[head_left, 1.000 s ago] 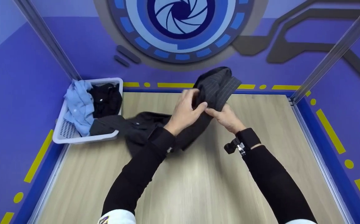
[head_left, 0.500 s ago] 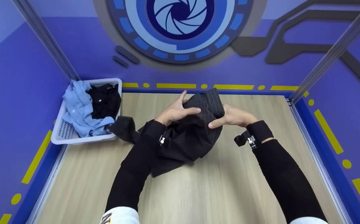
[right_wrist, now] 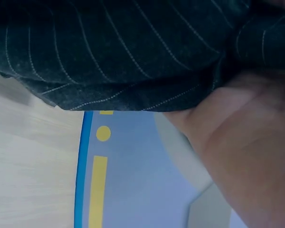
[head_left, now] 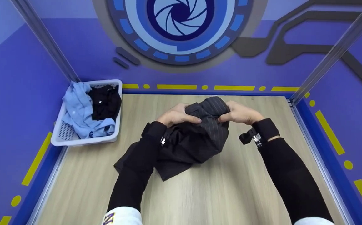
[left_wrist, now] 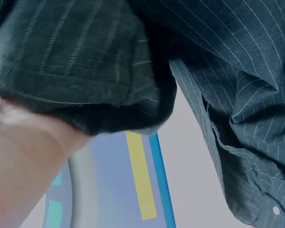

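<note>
A dark pinstriped shirt (head_left: 193,143) hangs bunched between my two hands, its lower part spread on the table below. My left hand (head_left: 177,115) grips its upper left side, thumb on top of the cloth and fingers hidden behind. At the upper right edge my right hand (head_left: 240,113) pinches the fabric with the thumb in front. The left wrist view shows a stitched, folded edge of the shirt (left_wrist: 85,61) over the hand, and a pale button (left_wrist: 276,210) lower right. Striped cloth (right_wrist: 109,52) covers the right fingers in the right wrist view.
A white perforated basket (head_left: 116,137) stands at the back left of the wooden table (head_left: 199,200), holding a light blue garment (head_left: 78,104) and a black garment (head_left: 106,101). Purple walls (head_left: 156,73) enclose the back and both sides.
The shirt has come down and nearer, and its trailing part has left the basket for the table. My right hand has shifted right, and both hands have regripped the upper cloth.
</note>
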Available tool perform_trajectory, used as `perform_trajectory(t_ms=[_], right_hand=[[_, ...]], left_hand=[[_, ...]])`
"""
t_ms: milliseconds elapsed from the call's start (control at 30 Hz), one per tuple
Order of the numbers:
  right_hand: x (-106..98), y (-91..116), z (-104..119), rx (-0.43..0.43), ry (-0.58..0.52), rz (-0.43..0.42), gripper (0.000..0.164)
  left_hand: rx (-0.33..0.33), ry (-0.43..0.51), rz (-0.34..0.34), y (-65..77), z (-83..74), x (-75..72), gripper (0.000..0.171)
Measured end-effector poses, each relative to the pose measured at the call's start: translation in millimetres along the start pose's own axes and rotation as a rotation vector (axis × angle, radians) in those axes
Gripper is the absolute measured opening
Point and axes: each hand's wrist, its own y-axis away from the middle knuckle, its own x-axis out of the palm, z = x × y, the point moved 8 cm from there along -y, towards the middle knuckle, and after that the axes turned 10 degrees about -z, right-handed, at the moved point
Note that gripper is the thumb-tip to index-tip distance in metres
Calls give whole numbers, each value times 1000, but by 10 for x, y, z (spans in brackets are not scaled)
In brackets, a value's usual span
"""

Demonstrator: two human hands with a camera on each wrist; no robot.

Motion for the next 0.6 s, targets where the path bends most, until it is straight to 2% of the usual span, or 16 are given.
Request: perform_trajectory(t_ms=[67,133,233,333,467,600], right_hand=[[-47,7,-8,-3,-23,-20,19],[-102,11,-28,2,-53,-41,26],[-205,22,-52,-5,-71,-88,35],[-370,28,-65,-31,-22,-204,36],[-574,58,-97,-11,90,-355,30],[-653,67,-86,5,267,-399,30]], left_hand=[[32,-14,-54,0,-39,-69,43],[57,-45,-115,0,-69,-163,38],[86,-94,-180,12,-118,-315,40],[117,-177,-248,31,-180,-486,46],[154,-406,-404,96,-291,-731,38],[171,-644,-515,185,-396,-848,27]])
